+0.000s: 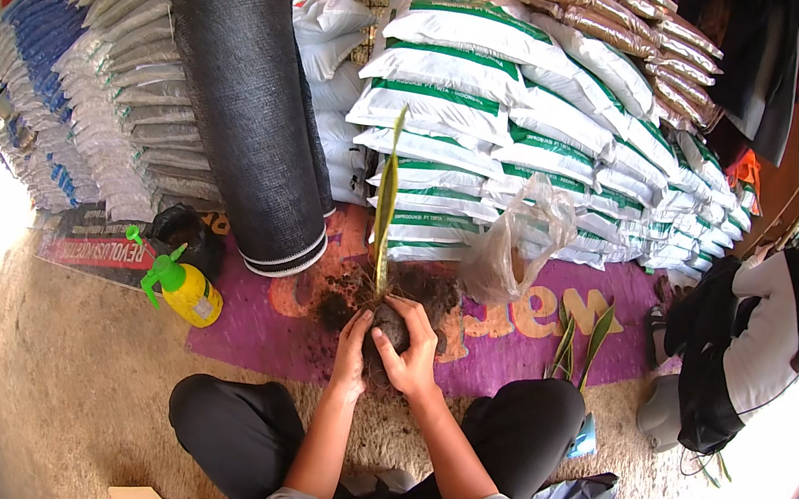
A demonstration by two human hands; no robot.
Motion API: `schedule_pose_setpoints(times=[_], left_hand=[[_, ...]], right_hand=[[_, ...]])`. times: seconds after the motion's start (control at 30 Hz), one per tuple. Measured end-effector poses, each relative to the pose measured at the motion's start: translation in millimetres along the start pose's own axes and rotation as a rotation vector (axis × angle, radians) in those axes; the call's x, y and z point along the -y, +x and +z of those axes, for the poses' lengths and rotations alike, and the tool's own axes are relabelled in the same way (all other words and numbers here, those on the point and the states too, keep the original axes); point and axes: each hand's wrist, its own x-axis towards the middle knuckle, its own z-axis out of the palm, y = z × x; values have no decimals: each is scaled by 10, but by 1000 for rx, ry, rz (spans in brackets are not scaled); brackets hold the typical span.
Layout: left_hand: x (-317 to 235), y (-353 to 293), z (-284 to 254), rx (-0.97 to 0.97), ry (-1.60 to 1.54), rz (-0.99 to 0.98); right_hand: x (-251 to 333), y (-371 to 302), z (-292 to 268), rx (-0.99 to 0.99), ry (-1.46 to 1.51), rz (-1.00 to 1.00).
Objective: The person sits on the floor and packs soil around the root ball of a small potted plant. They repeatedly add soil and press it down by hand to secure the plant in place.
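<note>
Head view. Item: one potted-type plant without pot, a long upright leaf (384,217), green with yellow margins, rising from a dark root ball (391,327). Location: above the near edge of a purple banner (255,350) spread on the floor, left of that edge's middle; whether the ball touches the banner, cannot tell.

Left hand (352,352): against the ball's left side, fingers extended forward and close together, palm turned inward. Left forearm: nearly straight ahead, leaning slightly right.

Right hand (414,347): wrapped over the ball's right and far sides, fingers bent, thumb laid across the near face. Right forearm: slanted forward and leftward. Hands: together, cupped around the ball, wrists apart. Sleeves: grey, ending near the elbows.

Adjoining: loose soil (336,309) on the banner, beside the hands; yellow spray bottle (192,297), green-topped, at the banner's left edge; clear plastic bag (518,250) at its far edge; white-and-green sacks (447,120), stacked beyond that edge.
</note>
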Motion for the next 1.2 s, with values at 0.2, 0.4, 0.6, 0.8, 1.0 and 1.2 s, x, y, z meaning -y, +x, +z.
schedule_pose_setpoints(times=[0.2,0.4,0.6,0.8,1.0,1.2], left_hand=[[-35,21,-31,-34,-111,-67],[-285,-178,444,82,48,140],[-153,157,159,92,-3,15],[-277,49,442,114,89,30],[-183,41,356,110,-30,-13],[-193,16,357,189,-326,-137]], right_hand=[[163,32,-11,-22,-363,-83],[-170,69,-50,-101,375,231],[42,-19,62,-91,8,-41],[-51,-32,-21,-114,-86,-86],[36,-43,-69,-34,-152,-44],[189,20,-91,70,-341,-144]])
